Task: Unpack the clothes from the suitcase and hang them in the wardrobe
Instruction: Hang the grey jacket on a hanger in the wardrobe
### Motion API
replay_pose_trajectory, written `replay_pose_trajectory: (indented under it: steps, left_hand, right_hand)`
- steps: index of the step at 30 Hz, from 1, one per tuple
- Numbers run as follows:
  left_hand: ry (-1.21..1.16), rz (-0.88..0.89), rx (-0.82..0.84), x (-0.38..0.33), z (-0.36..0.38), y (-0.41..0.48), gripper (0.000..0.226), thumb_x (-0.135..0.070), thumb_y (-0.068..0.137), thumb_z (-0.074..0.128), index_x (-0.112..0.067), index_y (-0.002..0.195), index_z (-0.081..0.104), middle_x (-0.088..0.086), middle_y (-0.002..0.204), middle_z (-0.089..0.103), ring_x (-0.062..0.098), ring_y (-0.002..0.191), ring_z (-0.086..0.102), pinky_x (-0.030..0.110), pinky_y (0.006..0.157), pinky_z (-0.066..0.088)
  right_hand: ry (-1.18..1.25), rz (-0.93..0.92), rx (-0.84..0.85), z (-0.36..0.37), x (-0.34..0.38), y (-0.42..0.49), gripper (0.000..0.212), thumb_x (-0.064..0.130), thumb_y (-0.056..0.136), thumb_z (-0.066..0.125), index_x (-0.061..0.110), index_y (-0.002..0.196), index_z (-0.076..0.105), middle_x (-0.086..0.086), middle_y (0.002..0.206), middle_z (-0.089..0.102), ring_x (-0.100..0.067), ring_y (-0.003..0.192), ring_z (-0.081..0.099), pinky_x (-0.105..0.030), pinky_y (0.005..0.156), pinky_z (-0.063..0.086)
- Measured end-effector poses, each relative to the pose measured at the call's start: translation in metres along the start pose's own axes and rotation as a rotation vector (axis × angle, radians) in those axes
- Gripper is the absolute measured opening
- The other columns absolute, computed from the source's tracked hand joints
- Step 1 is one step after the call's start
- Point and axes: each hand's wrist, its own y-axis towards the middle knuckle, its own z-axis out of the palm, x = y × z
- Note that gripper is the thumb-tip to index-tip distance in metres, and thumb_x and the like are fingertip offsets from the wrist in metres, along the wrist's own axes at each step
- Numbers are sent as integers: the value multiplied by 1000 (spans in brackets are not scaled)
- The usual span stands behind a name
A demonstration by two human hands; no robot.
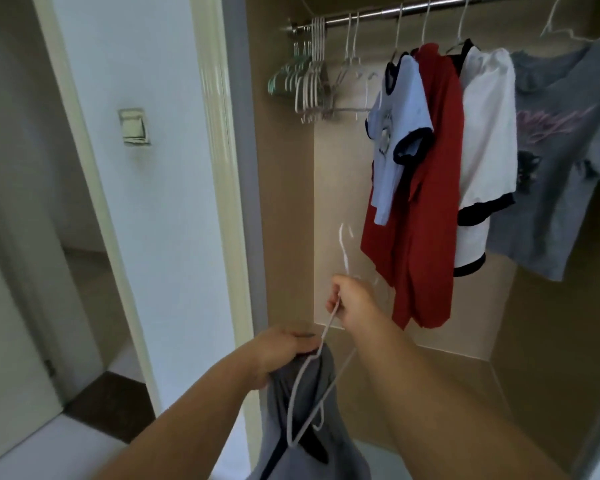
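Observation:
I stand before an open wardrobe (288,202) with a metal rail (378,13) across its top. My left hand (281,351) grips a grey garment (309,427) with dark trim, bunched and hanging low. My right hand (350,299) pinches a white wire hanger (312,386) near its neck; the hanger's lower part lies against the grey garment and its hook sticks up, blurred. On the rail hang a light blue shirt (402,133), a red garment (426,202), a white shirt (485,150) and a grey printed T-shirt (561,161). No suitcase is in view.
Several bare hangers (309,81) are bunched at the rail's left end. The wardrobe's beige side wall and back panel are bare below them. A cream door frame (219,168) stands left of the wardrobe, with a wall switch (134,126) and an open doorway (49,271) further left.

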Motion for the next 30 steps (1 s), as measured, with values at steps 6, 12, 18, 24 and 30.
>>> replay_pose_trajectory:
  steps: [6, 12, 18, 24, 30]
  left_hand:
    - [-100, -112, -221, 23, -51, -4, 25, -21, 89, 63, 2, 101, 64, 14, 97, 68, 25, 84, 65, 30, 71, 54]
    - [-43, -168, -399, 44, -90, 8, 44, -35, 86, 66, 6, 101, 63, 20, 104, 66, 34, 96, 64, 45, 92, 52]
    - [-66, -198, -610, 59, -122, 13, 42, -28, 90, 62, 11, 106, 58, 23, 110, 62, 39, 101, 60, 45, 93, 50]
    - [-49, -133, -723, 57, -127, 15, 35, -26, 92, 57, -8, 62, 59, 13, 75, 59, 32, 80, 58, 39, 85, 51]
    - [200, 7, -708, 29, -106, 18, 35, -32, 93, 49, -16, 71, 71, 5, 73, 63, 24, 73, 56, 30, 67, 45]
  right_hand:
    - [-281, -51, 60, 6, -12, -17, 25, 16, 88, 58, 16, 66, 47, 2, 44, 40, -11, 31, 34, -20, 40, 29]
    - [-657, -316, 210, -8, -9, -35, 31, 34, 82, 71, 19, 62, 53, 13, 31, 39, -2, 37, 37, -19, 43, 26]
    - [-710, -250, 314, -30, 14, -33, 33, 44, 79, 70, 13, 66, 69, 8, 38, 32, -5, 30, 27, -19, 42, 21]
    - [-875, -145, 458, -38, 35, -36, 32, 37, 80, 71, 7, 67, 68, 3, 45, 24, -9, 40, 19, -22, 41, 17]
    - [-993, -146, 453, -20, 33, -37, 34, 44, 77, 71, 12, 68, 69, 7, 47, 31, -8, 43, 25, -21, 44, 23]
